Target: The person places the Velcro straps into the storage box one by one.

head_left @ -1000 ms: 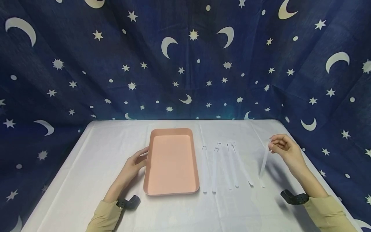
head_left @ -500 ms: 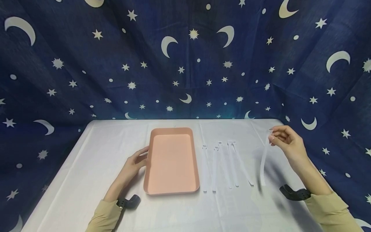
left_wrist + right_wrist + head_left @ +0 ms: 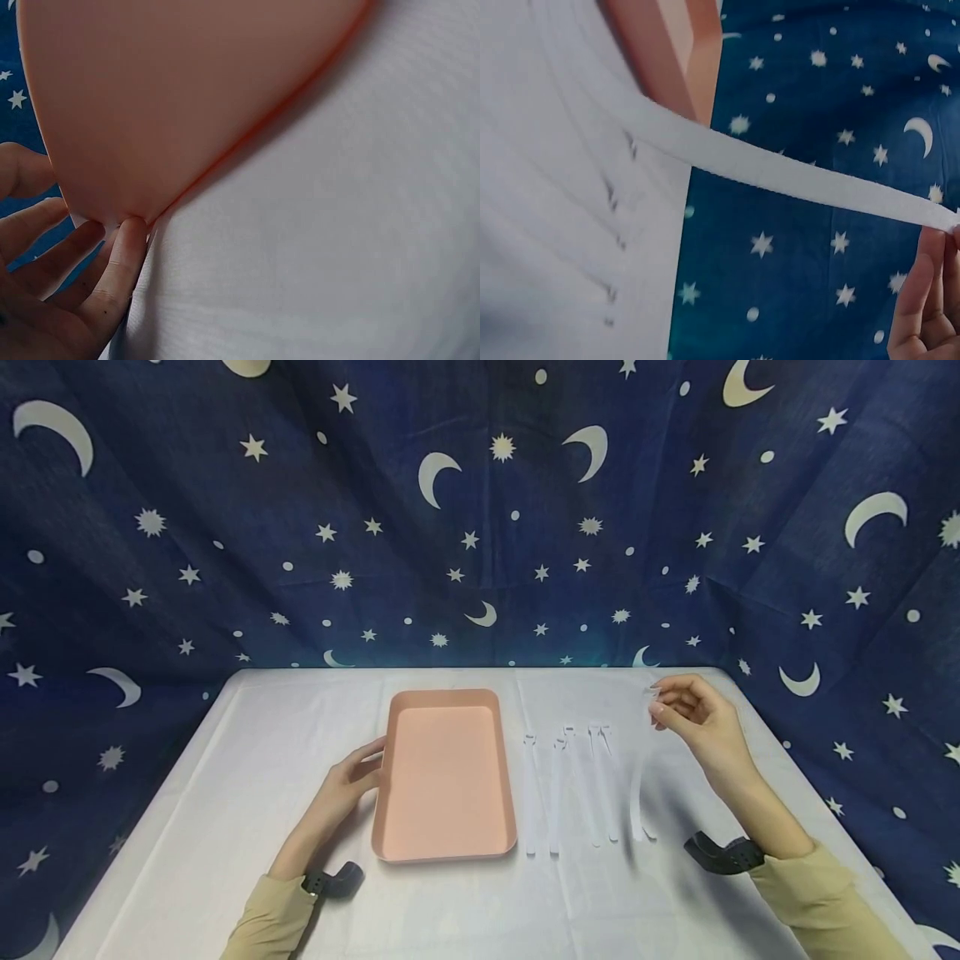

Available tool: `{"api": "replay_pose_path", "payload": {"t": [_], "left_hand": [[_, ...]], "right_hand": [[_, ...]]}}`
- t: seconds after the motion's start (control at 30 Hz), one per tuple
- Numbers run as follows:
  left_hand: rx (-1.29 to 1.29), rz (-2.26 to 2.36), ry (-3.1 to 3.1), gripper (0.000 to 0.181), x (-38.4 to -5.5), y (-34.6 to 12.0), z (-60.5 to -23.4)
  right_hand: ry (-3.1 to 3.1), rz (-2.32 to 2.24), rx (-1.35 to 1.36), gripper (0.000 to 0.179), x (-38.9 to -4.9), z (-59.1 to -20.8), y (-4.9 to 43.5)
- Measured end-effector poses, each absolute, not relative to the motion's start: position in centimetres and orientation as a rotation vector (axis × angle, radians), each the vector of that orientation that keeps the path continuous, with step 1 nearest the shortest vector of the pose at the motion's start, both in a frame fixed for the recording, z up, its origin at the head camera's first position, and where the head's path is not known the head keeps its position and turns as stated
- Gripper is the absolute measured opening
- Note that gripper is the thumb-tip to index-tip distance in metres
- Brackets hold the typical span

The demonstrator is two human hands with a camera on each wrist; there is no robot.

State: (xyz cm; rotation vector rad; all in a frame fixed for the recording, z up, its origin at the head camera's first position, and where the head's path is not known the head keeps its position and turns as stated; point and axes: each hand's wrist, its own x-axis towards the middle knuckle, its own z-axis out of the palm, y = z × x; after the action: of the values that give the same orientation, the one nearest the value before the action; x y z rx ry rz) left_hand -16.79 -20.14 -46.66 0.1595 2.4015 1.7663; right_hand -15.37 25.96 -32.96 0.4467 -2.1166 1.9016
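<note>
My right hand (image 3: 701,718) pinches a white fabric strap (image 3: 637,789) near its top end, between thumb and fingers. The strap hangs down over the table, right of the row of straps. In the right wrist view it stretches as a long flat band (image 3: 780,176) away from the fingertips (image 3: 932,247). My left hand (image 3: 339,795) rests against the left side of a shallow pink tray (image 3: 450,777), which has nothing in it. The left wrist view shows extended fingers (image 3: 124,259) touching the tray's outer wall (image 3: 172,105).
Several similar white straps (image 3: 556,802) with small buckle ends lie roughly side by side, right of the tray. A white cloth (image 3: 300,718) covers the table. Behind it hangs a dark blue curtain (image 3: 405,560) with moons and stars.
My right hand has lifted the strap and carried it left, toward the straps on the table. The left hand and tray have stayed put.
</note>
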Motion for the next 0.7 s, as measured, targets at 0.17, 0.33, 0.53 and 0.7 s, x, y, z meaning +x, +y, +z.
{"api": "replay_pose_path", "payload": {"t": [0.17, 0.33, 0.53, 0.7], "left_hand": [[0.151, 1.762, 2.395, 0.058, -16.9, -20.1, -46.7], [0.141, 1.758, 2.399, 0.059, -16.8, -20.1, -46.7], [0.165, 1.771, 2.396, 0.059, -16.8, -20.1, -46.7], [0.161, 1.761, 2.400, 0.059, -16.8, -20.1, -46.7]], "right_hand": [[-2.135, 1.904, 0.433, 0.020, -15.6, -32.8, 24.3], [-2.134, 1.926, 0.407, 0.019, -15.8, -32.8, 22.6], [-2.129, 1.954, 0.385, 0.019, -16.2, -32.7, 20.6], [-2.089, 2.012, 0.415, 0.017, -16.7, -32.7, 19.1]]}}
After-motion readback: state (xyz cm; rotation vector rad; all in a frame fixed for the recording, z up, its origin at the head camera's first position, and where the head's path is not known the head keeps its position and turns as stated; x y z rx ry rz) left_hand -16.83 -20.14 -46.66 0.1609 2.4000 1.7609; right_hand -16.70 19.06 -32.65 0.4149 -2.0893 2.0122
